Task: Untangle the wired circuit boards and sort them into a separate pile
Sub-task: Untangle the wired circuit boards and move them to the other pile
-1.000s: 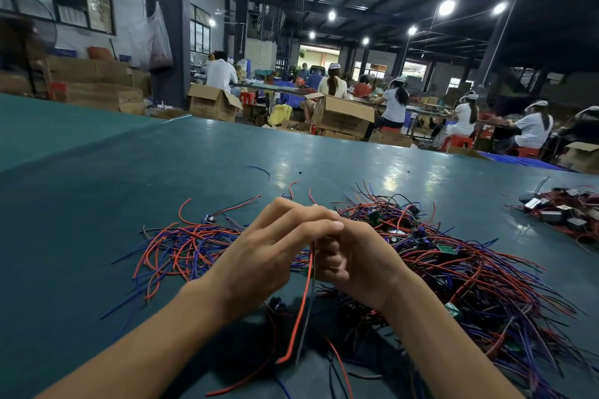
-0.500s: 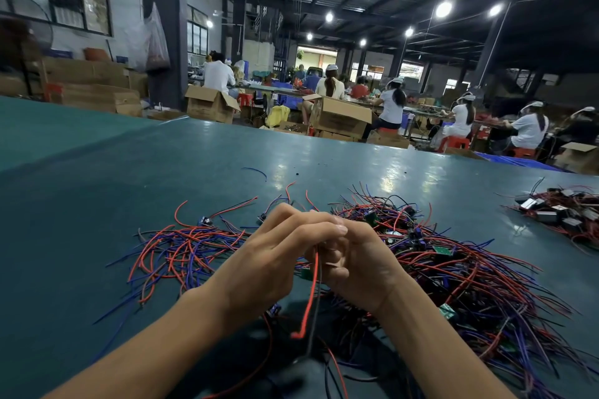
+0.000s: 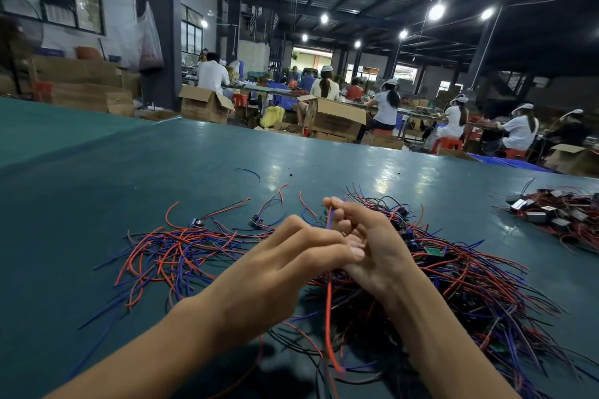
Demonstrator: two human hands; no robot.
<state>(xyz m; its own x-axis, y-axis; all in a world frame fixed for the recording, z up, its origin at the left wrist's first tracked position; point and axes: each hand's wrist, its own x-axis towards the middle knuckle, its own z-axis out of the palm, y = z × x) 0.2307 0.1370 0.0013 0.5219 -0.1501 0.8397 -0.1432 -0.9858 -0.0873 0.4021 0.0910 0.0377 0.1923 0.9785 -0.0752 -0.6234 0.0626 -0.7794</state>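
My hands meet above a green table [image 3: 97, 172]. My right hand [image 3: 372, 243] is raised with curled fingers gripping a wired circuit board's leads; a purple wire [image 3: 330, 220] shows between its thumb and fingertips. My left hand [image 3: 278, 266] reaches across, its fingertips against the right palm, pinching a red wire [image 3: 329, 317] that hangs down between the hands. The board itself is hidden inside the hands. A big tangled heap of red, blue and black wired boards [image 3: 470, 285] lies under and right of my hands. A looser pile of wired boards [image 3: 181, 249] lies to the left.
Another heap of black modules with red wires [image 3: 557, 214] sits at the table's far right. A single blue wire [image 3: 249, 172] lies farther back. Beyond the table's far edge are cardboard boxes [image 3: 337, 120] and seated people at benches.
My right hand has risen and opened upward, its fingertips now holding a purple wire above the left fingers. The red wire has slid lower between the hands.
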